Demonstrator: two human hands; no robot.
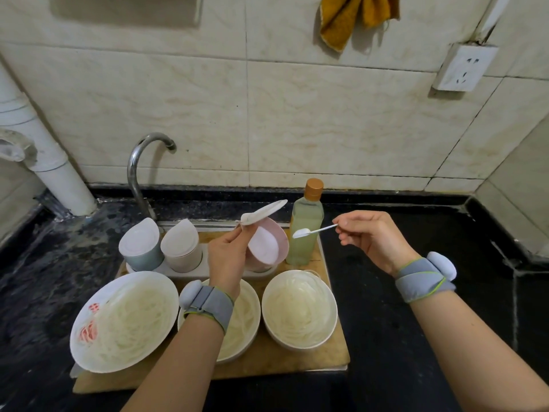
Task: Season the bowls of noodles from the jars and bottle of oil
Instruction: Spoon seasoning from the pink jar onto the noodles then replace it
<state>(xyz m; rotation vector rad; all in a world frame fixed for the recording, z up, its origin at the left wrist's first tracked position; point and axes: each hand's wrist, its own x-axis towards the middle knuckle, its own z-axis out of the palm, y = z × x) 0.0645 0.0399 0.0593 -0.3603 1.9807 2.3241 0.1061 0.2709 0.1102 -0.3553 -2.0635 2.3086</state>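
While the left hand (227, 257) wraps fingers round the tilted pink jar (265, 247), the right hand (371, 236) pinches the spoon (315, 231) by its handle end.

No legible text or labels.

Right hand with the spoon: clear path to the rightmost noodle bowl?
Likely yes. The right hand pinches the loaded spoon in open air beyond the rightmost bowl; nothing sits between them, and the oil bottle stands behind.
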